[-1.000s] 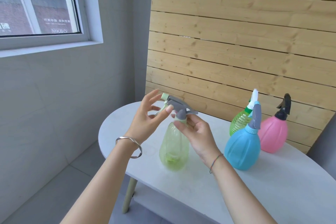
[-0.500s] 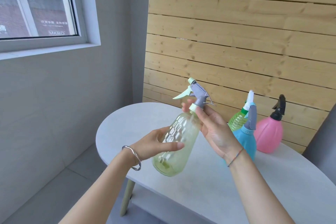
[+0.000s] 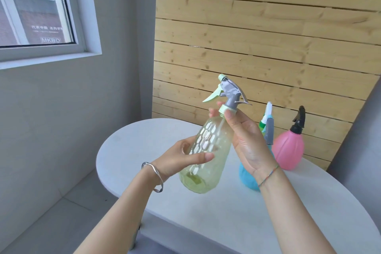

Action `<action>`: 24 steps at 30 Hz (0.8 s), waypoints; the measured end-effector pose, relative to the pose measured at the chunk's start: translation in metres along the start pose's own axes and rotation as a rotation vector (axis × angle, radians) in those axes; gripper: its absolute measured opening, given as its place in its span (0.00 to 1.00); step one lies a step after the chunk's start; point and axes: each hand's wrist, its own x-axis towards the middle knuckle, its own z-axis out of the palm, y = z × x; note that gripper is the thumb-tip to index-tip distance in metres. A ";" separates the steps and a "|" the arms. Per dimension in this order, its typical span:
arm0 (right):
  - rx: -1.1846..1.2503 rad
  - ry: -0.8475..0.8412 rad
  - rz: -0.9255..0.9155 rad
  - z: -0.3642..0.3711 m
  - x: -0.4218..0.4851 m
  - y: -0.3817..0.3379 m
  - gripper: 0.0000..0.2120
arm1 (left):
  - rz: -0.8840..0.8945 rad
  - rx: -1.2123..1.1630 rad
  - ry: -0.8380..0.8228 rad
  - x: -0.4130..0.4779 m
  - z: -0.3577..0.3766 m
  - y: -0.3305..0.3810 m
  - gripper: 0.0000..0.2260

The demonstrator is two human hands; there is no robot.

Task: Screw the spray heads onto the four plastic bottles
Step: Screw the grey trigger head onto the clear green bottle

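A clear pale-green bottle (image 3: pixel 208 150) is tilted in the air above the table, its base toward me. My left hand (image 3: pixel 181 159) wraps its lower body. A grey spray head (image 3: pixel 231 93) with a mint trigger sits on its neck, and my right hand (image 3: pixel 245 140) pinches the mint collar under that head. Behind my right hand stand a blue bottle (image 3: pixel 247 177) with a grey head, a green bottle (image 3: pixel 262 126) with a white head, mostly hidden, and a pink bottle (image 3: pixel 288 150) with a black head.
The white oval table (image 3: pixel 216 216) ends at a rounded left edge with floor below. A wooden slat wall (image 3: pixel 268 37) stands right behind the bottles. A grey wall with a window (image 3: pixel 35 6) is to the left.
The pale-green bottle was lifted off the table and tilted. My left hand left the spray head and took the bottle's body; my right hand stayed at the collar.
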 end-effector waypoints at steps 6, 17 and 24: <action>-0.037 0.149 -0.110 -0.037 -0.019 -0.044 0.18 | 0.074 -0.136 0.072 0.029 0.048 0.008 0.26; -0.339 0.408 -0.348 -0.154 -0.056 -0.085 0.09 | -0.018 0.203 0.230 0.073 0.117 -0.047 0.33; -0.492 0.468 -0.165 -0.191 -0.049 -0.014 0.07 | -0.140 0.304 0.210 0.087 0.125 -0.077 0.41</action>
